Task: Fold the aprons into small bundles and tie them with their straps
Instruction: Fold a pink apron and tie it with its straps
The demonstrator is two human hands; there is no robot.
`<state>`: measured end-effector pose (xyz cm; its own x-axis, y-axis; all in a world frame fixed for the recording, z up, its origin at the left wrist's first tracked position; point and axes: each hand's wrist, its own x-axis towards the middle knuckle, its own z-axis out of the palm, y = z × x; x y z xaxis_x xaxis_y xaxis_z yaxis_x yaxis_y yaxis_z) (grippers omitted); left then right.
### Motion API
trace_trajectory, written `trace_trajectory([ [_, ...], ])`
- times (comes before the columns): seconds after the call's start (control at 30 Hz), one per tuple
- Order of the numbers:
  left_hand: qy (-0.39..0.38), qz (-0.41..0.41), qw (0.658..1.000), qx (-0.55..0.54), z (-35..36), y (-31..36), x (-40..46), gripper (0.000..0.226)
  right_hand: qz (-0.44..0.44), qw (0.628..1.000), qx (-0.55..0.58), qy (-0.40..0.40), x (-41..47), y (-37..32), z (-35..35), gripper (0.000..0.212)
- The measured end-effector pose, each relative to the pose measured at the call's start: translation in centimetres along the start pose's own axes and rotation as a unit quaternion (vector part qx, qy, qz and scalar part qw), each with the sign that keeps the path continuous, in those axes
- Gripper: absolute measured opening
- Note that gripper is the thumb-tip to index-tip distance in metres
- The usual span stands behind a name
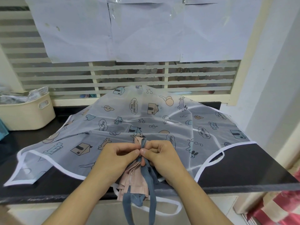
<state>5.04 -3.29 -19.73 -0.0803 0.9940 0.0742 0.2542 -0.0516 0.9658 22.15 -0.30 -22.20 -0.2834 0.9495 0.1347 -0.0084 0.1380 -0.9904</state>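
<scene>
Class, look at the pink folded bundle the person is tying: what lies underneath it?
The pink folded bundle rests on a translucent printed apron spread over the dark countertop. Both hands, left hand and right hand, pinch its blue strap. Whatever lies directly beneath the bundle is covered.

A translucent printed plastic apron point(146, 120) lies spread across the middle of the dark stone counter point(253, 166), its far edge reaching the slatted window point(129, 75) behind. On its near part rests a folded pink apron bundle point(136, 179) wrapped by grey-blue fabric straps point(151, 192) that hang over the counter's front edge. The left hand point(118, 158) and right hand point(160, 156) meet above the bundle, pinching the straps. A cream plastic basket point(24, 114) stands at the counter's left. White paper sheets point(129, 30) hang over the window above.
</scene>
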Motion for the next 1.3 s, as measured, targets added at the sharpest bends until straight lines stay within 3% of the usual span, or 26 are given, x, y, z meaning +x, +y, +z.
trace_trajectory([
  [0.1,-0.009,-0.011,0.999,-0.049,0.0,0.0,-0.2,0.017,-0.004,1.0,-0.022,-0.001,0.0,0.0,0.2,0.018],
  [0.33,0.003,0.004,0.999,-0.053,0.4,-0.2,0.3,0.011,-0.013,0.999,-0.041,0.007,-0.2,0.0,0.3,0.009],
  [0.4,0.006,0.015,0.998,-0.06,0.5,-0.2,0.4,0.011,-0.013,0.999,-0.018,0.022,-0.1,-0.2,0.4,0.002],
  [0.47,0.004,0.024,0.998,-0.063,0.5,-0.2,0.4,0.015,0.011,0.997,0.033,0.069,0.4,0.0,0.2,0.012],
  [0.53,-0.034,0.031,0.997,-0.055,0.6,-0.2,0.2,0.015,0.037,0.989,0.072,0.125,0.9,0.5,-0.1,0.024],
  [0.63,-0.098,0.057,0.993,-0.015,0.6,-0.3,-0.1,0.015,0.041,0.986,0.062,0.15,1.2,0.9,0.0,0.025],
  [0.83,-0.059,0.059,0.996,0.033,1.1,-0.2,-0.2,0.024,0.029,0.988,-0.03,0.145,0.8,0.3,0.1,0.023],
  [0.93,-0.039,0.042,0.998,0.005,1.3,-0.6,-0.2,0.023,0.018,0.982,-0.147,0.118,0.3,-0.7,-0.5,0.024],
  [1.0,-0.031,0.035,0.999,-0.006,1.4,-0.7,0.0,0.021,-0.002,0.961,-0.271,0.061,-0.2,-1.4,-1.0,0.018],
  [1.1,-0.027,0.027,0.999,-0.014,1.5,-0.6,0.0,0.017,-0.012,0.888,-0.46,-0.007,-0.6,-1.7,-1.6,0.007],
  [1.2,-0.011,0.025,1.0,-0.002,1.7,-0.7,0.1,0.014,-0.005,0.881,-0.472,-0.013,-0.8,-1.4,-1.7,0.018],
  [1.3,0.02,0.018,1.0,-0.011,1.4,-0.5,0.3,0.01,0.001,0.922,-0.385,0.031,-0.8,-1.2,-1.8,0.03],
])
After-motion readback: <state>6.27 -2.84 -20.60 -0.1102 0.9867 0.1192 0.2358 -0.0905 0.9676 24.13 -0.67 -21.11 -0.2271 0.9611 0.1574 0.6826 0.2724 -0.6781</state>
